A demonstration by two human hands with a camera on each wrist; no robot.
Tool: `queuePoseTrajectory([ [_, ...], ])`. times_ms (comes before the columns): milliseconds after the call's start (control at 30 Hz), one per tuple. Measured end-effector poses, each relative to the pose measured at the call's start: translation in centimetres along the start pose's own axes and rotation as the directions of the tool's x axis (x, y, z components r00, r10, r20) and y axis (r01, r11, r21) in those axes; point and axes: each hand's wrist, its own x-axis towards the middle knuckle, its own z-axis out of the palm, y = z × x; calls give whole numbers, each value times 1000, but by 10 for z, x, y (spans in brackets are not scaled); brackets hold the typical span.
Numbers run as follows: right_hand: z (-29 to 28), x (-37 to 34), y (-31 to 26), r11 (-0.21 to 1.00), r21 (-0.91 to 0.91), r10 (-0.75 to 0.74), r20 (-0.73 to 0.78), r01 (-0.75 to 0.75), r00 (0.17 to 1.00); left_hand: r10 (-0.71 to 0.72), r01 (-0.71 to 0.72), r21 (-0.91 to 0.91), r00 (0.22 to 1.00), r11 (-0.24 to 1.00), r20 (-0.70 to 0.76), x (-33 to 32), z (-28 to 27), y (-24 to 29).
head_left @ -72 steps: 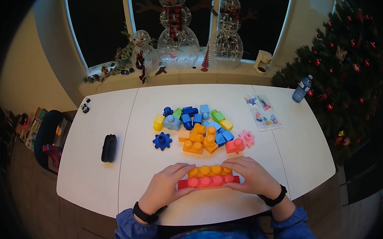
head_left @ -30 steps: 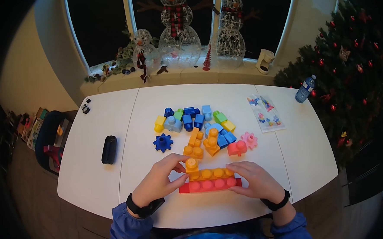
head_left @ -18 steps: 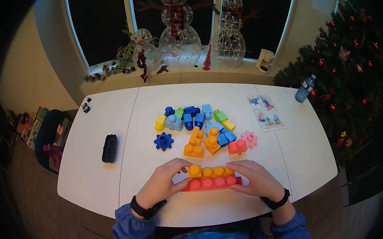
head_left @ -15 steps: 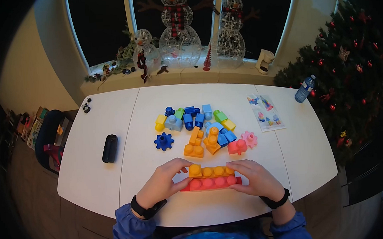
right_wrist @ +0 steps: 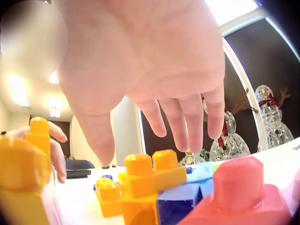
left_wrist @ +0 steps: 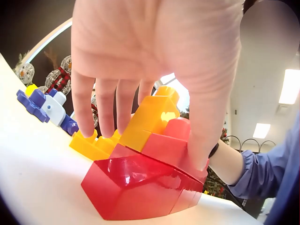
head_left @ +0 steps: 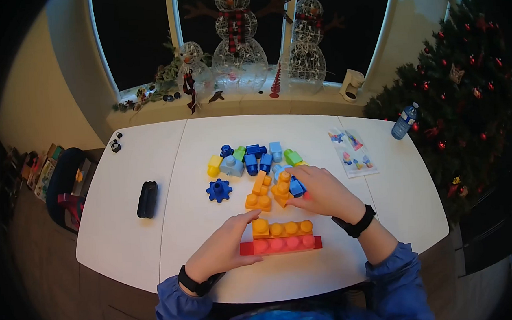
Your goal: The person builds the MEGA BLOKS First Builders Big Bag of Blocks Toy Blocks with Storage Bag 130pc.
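Observation:
In front of the person a low block build rests on the white table (head_left: 121, 242). It has a red block row (head_left: 283, 245) at the front and a yellow-orange row (head_left: 291, 228) behind, with one taller yellow block (head_left: 260, 227) at the left end. My left hand (head_left: 221, 246) spans that left end, fingers extended behind it and the thumb at the front. Loose orange blocks (head_left: 259, 201) lie farther back. Over an orange studded block (head_left: 280, 189) reaches my right hand (head_left: 330, 195), its fingers spread above the block with nothing held. A coral block (right_wrist: 239, 187) sits beside it in the right wrist view.
Blue, green and yellow blocks are heaped behind the orange ones, with a blue gear piece (head_left: 219, 191) to their left. A black case (head_left: 147, 199) lies farther left. At the right are a picture sheet (head_left: 354, 153) and a water bottle (head_left: 405, 121).
A taller yellow block has been set on the build's left end by the left hand, which has since loosened. The right hand has left the build's right end and moved back toward the loose orange blocks.

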Motion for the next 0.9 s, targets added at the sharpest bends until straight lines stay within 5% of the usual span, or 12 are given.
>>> queuePoseTrajectory([
  [167,24,27,15,985,93,128,150,-142,980,-92,92,13,993,996,76,1,2,4],
  [367,16,22,10,982,188,1,1,-1,1000,-48,49,-10,997,999,56,2,6,0],
  [567,-13,-14,-39,884,467,-39,147,-35,988,-40,41,-19,999,999,34,0,7,-3],
  [900,8,-37,-63,951,289,-155,153,106,976,-49,49,12,999,999,15,0,7,0],
])
